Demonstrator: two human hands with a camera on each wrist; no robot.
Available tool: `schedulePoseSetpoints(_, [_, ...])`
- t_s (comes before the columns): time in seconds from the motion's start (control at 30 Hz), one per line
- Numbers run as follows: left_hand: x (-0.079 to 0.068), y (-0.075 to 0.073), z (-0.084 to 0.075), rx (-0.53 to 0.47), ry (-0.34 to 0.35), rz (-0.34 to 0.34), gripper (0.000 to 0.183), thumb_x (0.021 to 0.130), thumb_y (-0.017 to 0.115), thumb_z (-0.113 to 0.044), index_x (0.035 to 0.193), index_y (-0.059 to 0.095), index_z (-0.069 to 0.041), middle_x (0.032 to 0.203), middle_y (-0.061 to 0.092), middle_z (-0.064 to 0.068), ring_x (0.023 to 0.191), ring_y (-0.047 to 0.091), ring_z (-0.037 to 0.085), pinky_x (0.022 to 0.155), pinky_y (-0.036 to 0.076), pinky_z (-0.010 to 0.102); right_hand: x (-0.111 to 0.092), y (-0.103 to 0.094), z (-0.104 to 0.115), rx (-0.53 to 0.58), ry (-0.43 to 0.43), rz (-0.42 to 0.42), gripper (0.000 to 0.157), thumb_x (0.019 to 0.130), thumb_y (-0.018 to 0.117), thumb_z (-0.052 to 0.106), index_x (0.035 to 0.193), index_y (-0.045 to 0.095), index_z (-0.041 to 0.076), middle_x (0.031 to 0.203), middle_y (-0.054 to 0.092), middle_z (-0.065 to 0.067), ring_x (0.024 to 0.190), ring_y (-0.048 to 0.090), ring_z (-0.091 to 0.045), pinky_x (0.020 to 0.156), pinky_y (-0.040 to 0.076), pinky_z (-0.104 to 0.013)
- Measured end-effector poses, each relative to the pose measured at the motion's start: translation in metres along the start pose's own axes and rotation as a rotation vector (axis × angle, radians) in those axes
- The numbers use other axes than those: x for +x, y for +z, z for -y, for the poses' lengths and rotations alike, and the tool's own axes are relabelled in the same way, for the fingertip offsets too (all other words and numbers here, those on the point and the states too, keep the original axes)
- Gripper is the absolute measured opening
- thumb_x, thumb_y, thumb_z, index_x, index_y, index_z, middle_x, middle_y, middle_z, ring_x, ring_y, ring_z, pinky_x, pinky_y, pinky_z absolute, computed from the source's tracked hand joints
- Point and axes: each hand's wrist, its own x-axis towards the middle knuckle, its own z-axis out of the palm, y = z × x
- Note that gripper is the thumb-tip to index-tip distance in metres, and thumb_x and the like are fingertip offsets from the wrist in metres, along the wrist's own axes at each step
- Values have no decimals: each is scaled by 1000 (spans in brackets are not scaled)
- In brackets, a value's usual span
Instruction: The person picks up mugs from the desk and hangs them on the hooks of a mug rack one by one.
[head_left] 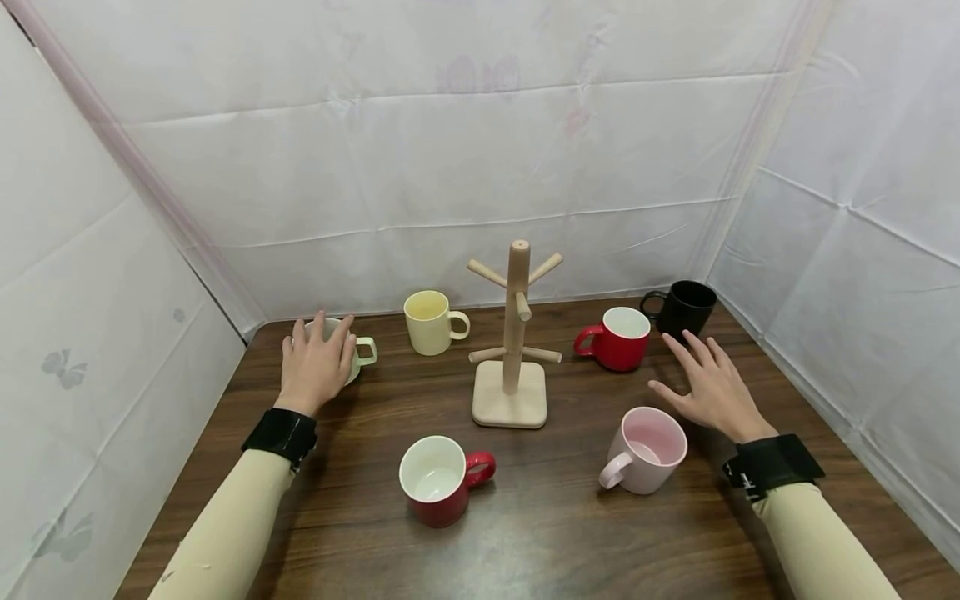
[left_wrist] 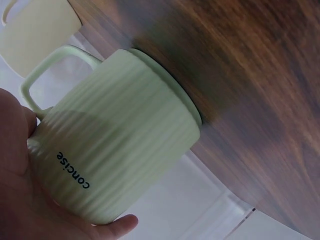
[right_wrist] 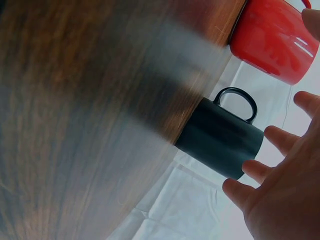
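Observation:
My left hand (head_left: 317, 367) lies spread over the top of a pale green mug (left_wrist: 120, 135) at the back left, its fingers reaching across the rim. The mug stands upright, with ribbed sides, the word "concise" and a handle facing right; the hand hides much of its opening in the head view. On the right, my right hand (head_left: 712, 387) hovers with fingers spread and nothing in it. Just beyond its fingertips is a black mug (right_wrist: 220, 137), close to a red mug (head_left: 622, 340) with a white inside. A pink mug (head_left: 645, 450) stands nearer, left of that wrist.
A wooden mug tree (head_left: 516, 325) with several bare pegs stands mid-table on a square base. Left of it is a yellow mug (head_left: 429, 325); in front sits another red mug (head_left: 438, 500), handle right. White cloth walls (head_left: 480, 158) border the brown table (head_left: 360, 467).

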Motion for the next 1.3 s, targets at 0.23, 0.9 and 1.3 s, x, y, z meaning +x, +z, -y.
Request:
schedulePoseSetpoints(0.23, [-1,3,2,18,11,-44,44,102,29,-37,139,42,-17,138,31,27,114,29,55,80,33,69,-1,0,0,-1,11,8,83,80,57,62,147,26,24,146,26,-22,129,15,-50,98,18,-70])
schedulePoseSetpoints(0.9, [1,7,3,34,34,-79,42,102,30,-36,136,44,-16,136,32,28,113,29,57,64,42,68,-3,-1,-4,9,23,2,82,81,58,60,147,28,23,145,26,-24,127,18,-53,96,18,-71])
schedulePoseSetpoints(1.3, [4,5,10,15,3,-18,46,100,28,-45,137,43,-20,137,30,27,108,32,59,50,46,61,-4,2,-6,7,11,-5,81,80,60,58,146,29,23,144,28,-25,126,20,-53,97,19,-70])
